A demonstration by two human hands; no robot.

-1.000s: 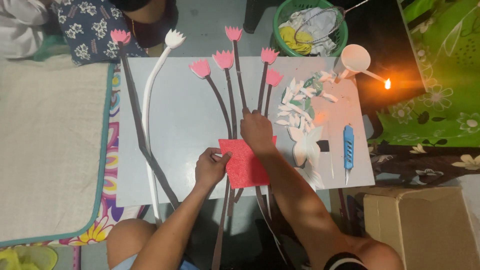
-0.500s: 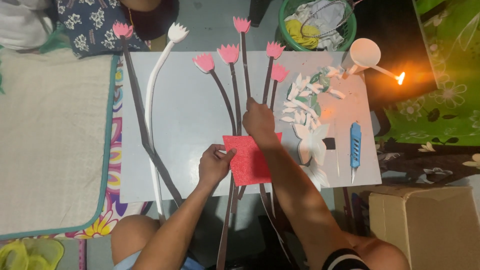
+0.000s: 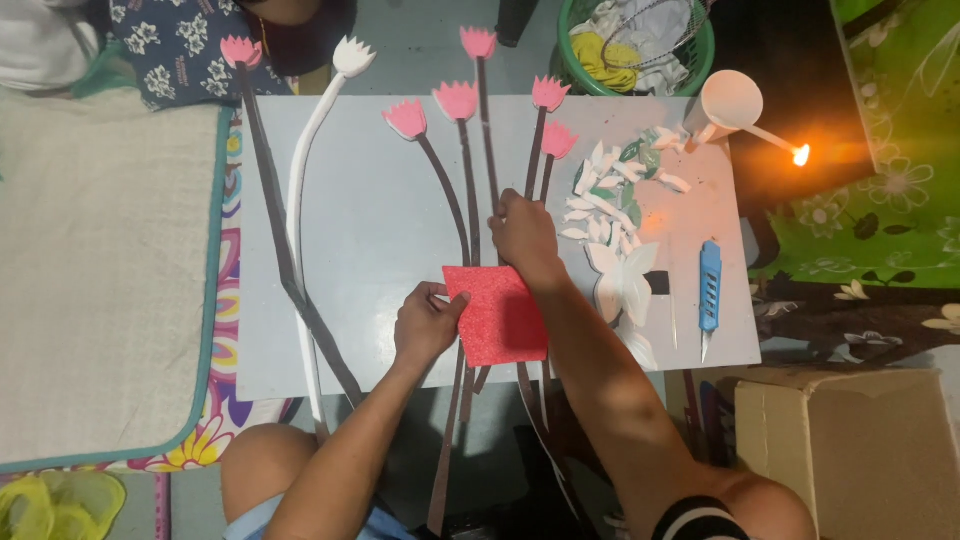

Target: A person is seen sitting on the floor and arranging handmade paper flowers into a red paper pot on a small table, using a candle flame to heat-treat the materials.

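Observation:
A red foam sheet [image 3: 503, 315] lies over the lower parts of several dark stems on a grey board [image 3: 370, 220]. My left hand [image 3: 427, 323] grips the sheet's left edge. My right hand [image 3: 524, 236] presses down on the stems just above the sheet's top right corner. The stems [image 3: 468, 190] fan upward and end in pink paper flowers [image 3: 456, 99]. Further left lie a long white stem with a white flower [image 3: 352, 55] and a dark stem with a pink flower [image 3: 240, 49].
White and green paper petals [image 3: 615, 190] are piled right of my right hand. A blue utility knife [image 3: 709, 286] lies near the board's right edge. A white ladle [image 3: 732, 100], a small flame [image 3: 800, 154], a green basket [image 3: 640, 45], a cardboard box [image 3: 860, 450] and a beige mat [image 3: 100, 270] surround the board.
My left hand has shifted slightly along the red sheet's left edge. My right hand stays on the stems. The camera view has drifted a little.

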